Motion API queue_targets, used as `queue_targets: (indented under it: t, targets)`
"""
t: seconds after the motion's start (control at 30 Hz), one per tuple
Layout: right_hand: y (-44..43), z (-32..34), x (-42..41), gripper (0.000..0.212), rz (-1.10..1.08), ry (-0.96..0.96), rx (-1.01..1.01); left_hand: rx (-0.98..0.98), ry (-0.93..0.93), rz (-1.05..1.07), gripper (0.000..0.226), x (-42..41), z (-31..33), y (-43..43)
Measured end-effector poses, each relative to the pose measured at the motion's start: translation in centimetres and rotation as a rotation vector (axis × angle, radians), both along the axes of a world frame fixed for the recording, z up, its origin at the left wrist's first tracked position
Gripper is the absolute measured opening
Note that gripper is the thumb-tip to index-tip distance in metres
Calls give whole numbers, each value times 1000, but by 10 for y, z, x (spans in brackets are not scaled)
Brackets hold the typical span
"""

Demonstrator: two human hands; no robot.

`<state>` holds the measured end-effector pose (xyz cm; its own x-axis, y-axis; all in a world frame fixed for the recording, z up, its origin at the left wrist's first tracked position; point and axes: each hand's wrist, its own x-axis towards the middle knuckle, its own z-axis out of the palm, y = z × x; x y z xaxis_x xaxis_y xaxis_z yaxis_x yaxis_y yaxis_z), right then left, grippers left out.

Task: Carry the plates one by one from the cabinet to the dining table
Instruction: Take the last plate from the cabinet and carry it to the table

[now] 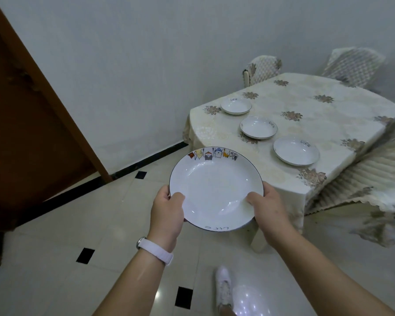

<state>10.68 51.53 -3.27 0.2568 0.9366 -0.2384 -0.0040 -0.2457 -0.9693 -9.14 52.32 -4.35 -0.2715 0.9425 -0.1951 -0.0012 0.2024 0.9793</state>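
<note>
Over floor (55, 281): plate (214, 192) face-up, cartoon rim forward.

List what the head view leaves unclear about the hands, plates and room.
All in the head view:
- Fingers of the left hand and right hand: hidden under the held plate; only thumbs show.
- Writing on the far plate, middle plate and near plate: too small to read.
- Brown wooden panel: cut by the left edge; cabinet or door, cannot tell.
</note>
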Motion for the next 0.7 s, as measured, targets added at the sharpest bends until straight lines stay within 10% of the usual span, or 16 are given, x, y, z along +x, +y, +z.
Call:
queue_targets:
  t: [0.7]
  targets:
    - [334,-2,46,26,1,-37,-3,-24,75,-33,25,42,4,338]
